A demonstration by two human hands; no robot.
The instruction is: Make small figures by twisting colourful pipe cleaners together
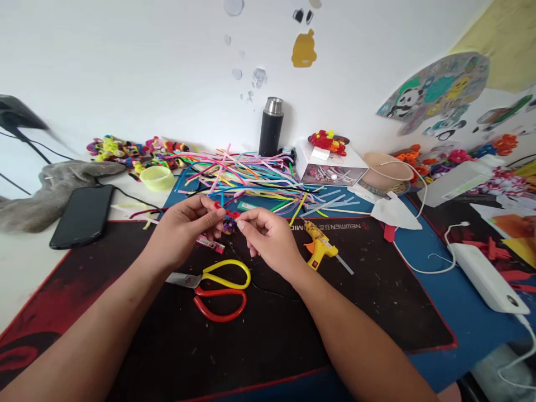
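My left hand (188, 226) and my right hand (268, 234) are raised over the far part of a dark mat, close together. Between their fingertips is a short, bent red fuzzy pipe cleaner (232, 214), pinched at both ends. A blue stem stands up by the left fingertips, and a small dark purple piece shows below; how they join is hidden. Scissors (191, 281) with one yellow and one red handle lie below my left hand. To the right of my right hand rests a yellow glue gun (320, 248) with a glue stick in it. A small pink packet (210, 244) lies under the hands.
Behind the hands spreads a pile of colourful pipe cleaners (247, 177). A black thermos (271, 131) and white box (312, 167) stand near the wall. A phone (84, 218) lies left; a white power bank (488, 279) with cables and a tan bowl (385, 170) are right.
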